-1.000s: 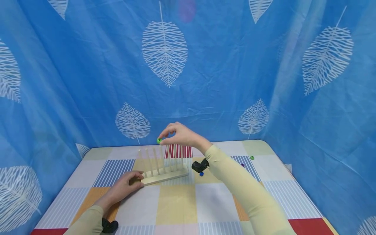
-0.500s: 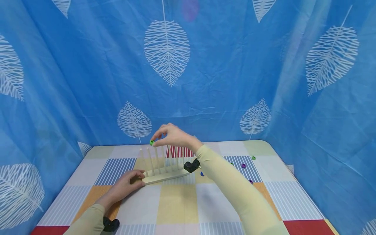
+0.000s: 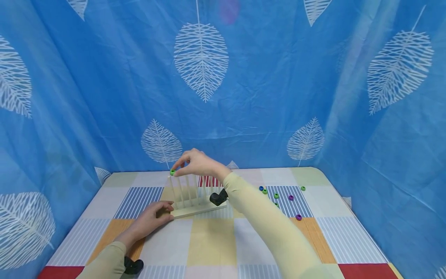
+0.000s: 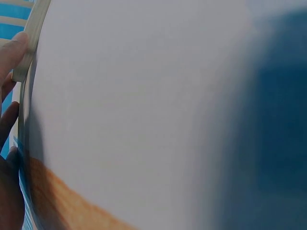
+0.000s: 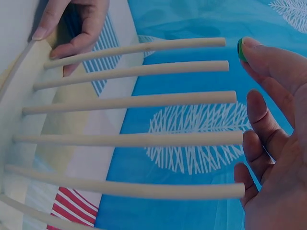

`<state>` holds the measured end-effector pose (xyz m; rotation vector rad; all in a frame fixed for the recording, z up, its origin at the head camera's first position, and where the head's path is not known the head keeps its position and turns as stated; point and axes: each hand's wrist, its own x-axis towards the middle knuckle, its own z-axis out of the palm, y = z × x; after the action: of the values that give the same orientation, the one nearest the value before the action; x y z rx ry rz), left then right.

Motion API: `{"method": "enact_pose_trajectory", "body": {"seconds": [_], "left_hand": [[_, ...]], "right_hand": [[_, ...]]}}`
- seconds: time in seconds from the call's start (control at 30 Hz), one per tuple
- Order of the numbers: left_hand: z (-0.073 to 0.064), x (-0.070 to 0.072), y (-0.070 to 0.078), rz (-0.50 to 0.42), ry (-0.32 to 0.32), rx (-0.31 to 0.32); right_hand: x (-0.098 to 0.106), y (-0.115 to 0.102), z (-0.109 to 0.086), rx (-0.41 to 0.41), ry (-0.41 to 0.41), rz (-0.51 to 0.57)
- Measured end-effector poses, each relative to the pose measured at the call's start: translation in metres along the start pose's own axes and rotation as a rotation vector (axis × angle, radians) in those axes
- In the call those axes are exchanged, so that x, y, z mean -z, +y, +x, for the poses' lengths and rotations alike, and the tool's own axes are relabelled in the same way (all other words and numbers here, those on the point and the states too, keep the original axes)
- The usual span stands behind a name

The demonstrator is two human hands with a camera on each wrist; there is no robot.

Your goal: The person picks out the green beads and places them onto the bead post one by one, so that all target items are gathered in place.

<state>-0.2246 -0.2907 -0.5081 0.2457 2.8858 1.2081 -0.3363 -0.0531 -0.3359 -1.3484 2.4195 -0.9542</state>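
A pale wooden peg rack (image 3: 200, 210) stands on the patterned tablecloth, its row of thin upright pegs bare where they show. My left hand (image 3: 155, 217) grips the left end of its base, thumb on the front edge; the left wrist view catches only the thumb (image 4: 17, 48) and some fingers at the left border. Between thumb and forefinger, my right hand (image 3: 198, 164) pinches a small green bead (image 3: 172, 172) over the leftmost peg. In the right wrist view the bead (image 5: 241, 50) is just beyond that peg's tip (image 5: 219, 42), with a small gap between.
Loose beads lie to the right of the rack: a blue bead (image 3: 261, 188), several green ones such as this green bead (image 3: 276, 195), and a purple bead (image 3: 290, 197) with another purple bead (image 3: 299, 217) nearer. A blue leaf-print curtain (image 3: 258, 97) surrounds the table.
My right hand has carried the green bead leftward over the peg tops to the leftmost peg. Beads formerly behind the right arm now show. The left hand keeps its hold on the rack.
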Motion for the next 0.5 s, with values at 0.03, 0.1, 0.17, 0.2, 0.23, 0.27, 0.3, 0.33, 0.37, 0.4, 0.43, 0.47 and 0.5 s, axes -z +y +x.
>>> {"method": "enact_pose_trajectory", "body": {"seconds": [0.03, 0.1, 0.17, 0.2, 0.23, 0.27, 0.3, 0.33, 0.37, 0.4, 0.43, 0.47, 0.5], "left_hand": [[0.0001, 0.0003, -0.0003, 0.0, 0.0, -0.005], [-0.0002, 0.0005, -0.0004, -0.007, 0.0, -0.007], [-0.0005, 0.0004, -0.0009, -0.008, 0.001, -0.012], [-0.0007, 0.0002, -0.0011, -0.007, 0.002, -0.009], [-0.0006, -0.0003, -0.0015, -0.008, 0.005, -0.002], [-0.0006, -0.0008, -0.0018, -0.008, 0.006, 0.0], [-0.0007, -0.001, -0.0021, -0.005, 0.007, -0.003], [-0.0004, -0.0012, -0.0026, -0.001, 0.008, 0.003], [-0.0002, -0.0014, -0.003, -0.003, 0.008, 0.006], [-0.0001, -0.0015, -0.0034, -0.004, 0.009, 0.009], [-0.0001, -0.0015, -0.0038, -0.005, 0.009, 0.008], [-0.0004, -0.0013, -0.0042, -0.007, 0.008, 0.003], [-0.0005, -0.0012, -0.0048, -0.01, 0.007, 0.002]], "right_hand": [[-0.001, -0.0003, 0.0015, 0.001, -0.005, -0.004], [-0.0032, -0.0005, 0.0042, 0.0, -0.014, -0.01], [-0.0053, -0.0008, 0.0059, -0.002, -0.016, -0.016], [-0.0063, -0.0008, 0.0066, -0.002, -0.016, -0.015], [-0.0071, -0.0008, 0.0071, -0.002, -0.016, -0.017], [-0.0078, -0.0008, 0.0075, -0.004, -0.016, -0.018], [-0.0083, -0.001, 0.0078, -0.007, -0.015, -0.02], [-0.0085, -0.0011, 0.0082, -0.007, -0.014, -0.016], [-0.0088, -0.0011, 0.0089, -0.008, -0.014, -0.012], [-0.0089, -0.0013, 0.0094, -0.009, -0.013, -0.01], [-0.009, -0.0015, 0.0101, -0.011, -0.012, -0.009], [-0.0091, -0.0016, 0.0107, -0.012, -0.011, -0.006], [-0.0092, -0.0018, 0.0113, -0.013, -0.01, -0.004]]}}
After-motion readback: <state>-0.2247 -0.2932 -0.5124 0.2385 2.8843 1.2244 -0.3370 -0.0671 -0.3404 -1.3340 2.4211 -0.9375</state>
